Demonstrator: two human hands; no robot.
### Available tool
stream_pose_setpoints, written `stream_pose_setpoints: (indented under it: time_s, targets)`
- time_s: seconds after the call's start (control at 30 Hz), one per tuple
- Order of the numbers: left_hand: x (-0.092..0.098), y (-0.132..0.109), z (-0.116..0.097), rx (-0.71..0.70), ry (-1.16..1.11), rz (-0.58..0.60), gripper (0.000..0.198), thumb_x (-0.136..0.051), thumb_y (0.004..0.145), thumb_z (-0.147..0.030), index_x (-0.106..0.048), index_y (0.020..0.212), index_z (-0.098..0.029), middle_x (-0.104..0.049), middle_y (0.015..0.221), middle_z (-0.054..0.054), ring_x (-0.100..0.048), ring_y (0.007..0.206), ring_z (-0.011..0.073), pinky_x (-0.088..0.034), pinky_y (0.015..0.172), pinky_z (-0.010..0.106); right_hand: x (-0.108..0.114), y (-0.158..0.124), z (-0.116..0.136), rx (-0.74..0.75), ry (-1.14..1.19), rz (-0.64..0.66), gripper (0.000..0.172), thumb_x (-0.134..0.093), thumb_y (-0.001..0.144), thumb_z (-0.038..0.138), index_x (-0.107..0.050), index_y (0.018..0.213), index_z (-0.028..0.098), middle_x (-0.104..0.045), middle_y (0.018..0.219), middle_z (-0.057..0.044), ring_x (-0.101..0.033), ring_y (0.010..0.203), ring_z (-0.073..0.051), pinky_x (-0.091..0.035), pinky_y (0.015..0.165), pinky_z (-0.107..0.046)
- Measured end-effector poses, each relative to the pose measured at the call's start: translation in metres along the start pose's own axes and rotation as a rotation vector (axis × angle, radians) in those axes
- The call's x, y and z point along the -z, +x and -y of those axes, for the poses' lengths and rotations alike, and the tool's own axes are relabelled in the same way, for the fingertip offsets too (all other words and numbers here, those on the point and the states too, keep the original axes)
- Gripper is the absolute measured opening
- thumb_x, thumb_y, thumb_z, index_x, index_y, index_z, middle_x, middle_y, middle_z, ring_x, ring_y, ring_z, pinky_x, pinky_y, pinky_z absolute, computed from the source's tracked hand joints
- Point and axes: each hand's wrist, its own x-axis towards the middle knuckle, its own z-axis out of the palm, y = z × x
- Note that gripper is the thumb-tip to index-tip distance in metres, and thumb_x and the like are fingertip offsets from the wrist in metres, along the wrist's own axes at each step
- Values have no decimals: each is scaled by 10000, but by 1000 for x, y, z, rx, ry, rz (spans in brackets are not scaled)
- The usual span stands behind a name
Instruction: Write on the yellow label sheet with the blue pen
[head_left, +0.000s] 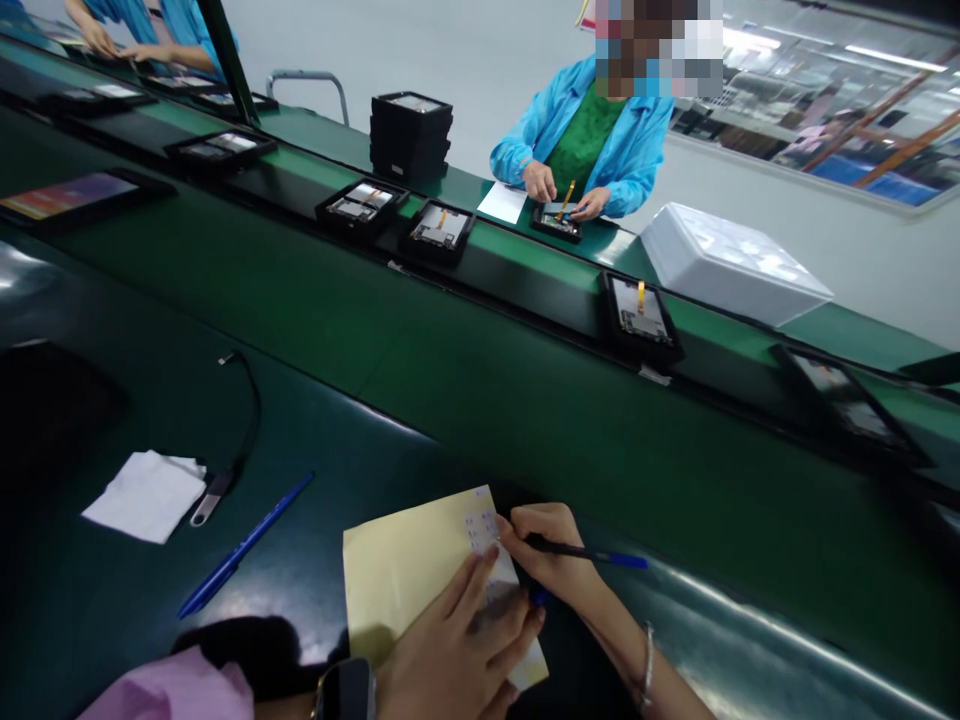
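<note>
Your left hand [457, 640] lies flat and released on a yellow sheet [401, 570], fingers spread, pressing it to the dark green desk [315, 440]. A smartwatch [346, 690] sits on that wrist. Your right hand [546, 560] is just beyond the left hand, at the sheet's far right edge, clenched around a pen [592, 553]. The pen's blue end points away to the right, and its tip is hidden behind your fingers. A bracelet [646, 665] circles the right wrist. A grid of small pale labels [480, 525] sits on the sheet beside your right thumb.

To the left of your hands, a blue pen [244, 545] lies loose on the desk. Farther left is a crumpled white cloth [146, 495], with a black cable [247, 410] ending in a metal plug just beside it.

Beyond your hands, a green conveyor belt [525, 250] crosses the view, carrying black trays [639, 318] with device parts inside. A stack of black trays [411, 135] stands on its far side, and a white foam box [731, 262] rests far to the right. Across the belt, a co-worker in a blue jacket [592, 140] has both hands on another tray.
</note>
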Motion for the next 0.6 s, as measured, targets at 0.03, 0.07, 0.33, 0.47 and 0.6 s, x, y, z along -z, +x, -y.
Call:
stream_pose_setpoints:
  time_s: [0.03,0.07,0.33,0.47,0.6]
  targets:
    - [0,0,0,0,1,2,539,-312,1036,-482,-501,1480,-244,-496,1484,-49,-331,1398,369,-49,1202,510,0,0,0,2,2,-2,452,-533,951,154,-244,606,187,-249,533,70,-232,461,-69,-180,449,-222]
    - [1,0,0,-3,2,5,537,-311,1037,-479,-499,1482,-244,-498,1482,-49,-335,1395,366,-51,1201,510,0,0,0,3,4,-4,451,-535,949,152,-244,606,187,-249,531,71,-230,460,-68,-178,448,-222]
    - [5,4,3,-2,-12,-23,522,-351,1029,-485,-540,1452,-243,-547,1434,-46,-348,1375,363,-67,1195,495,0,0,-2,5,17,7,447,-542,950,153,-264,601,184,-264,523,72,-248,450,-61,-189,443,-215]
    - [6,4,3,0,-34,-37,520,-400,1018,-497,-550,1443,-238,-551,1428,-44,-335,1372,368,-86,1182,482,0,1,-1,-4,22,11,447,-539,954,158,-267,600,186,-269,525,70,-255,451,-63,-193,444,-219]
    - [4,2,1,6,-50,-13,547,-409,1013,-504,-519,1467,-218,-529,1451,-30,-325,1376,370,-99,1175,482,0,0,-1,-9,26,12,458,-533,963,171,-260,596,187,-260,522,70,-247,448,-64,-188,441,-225]
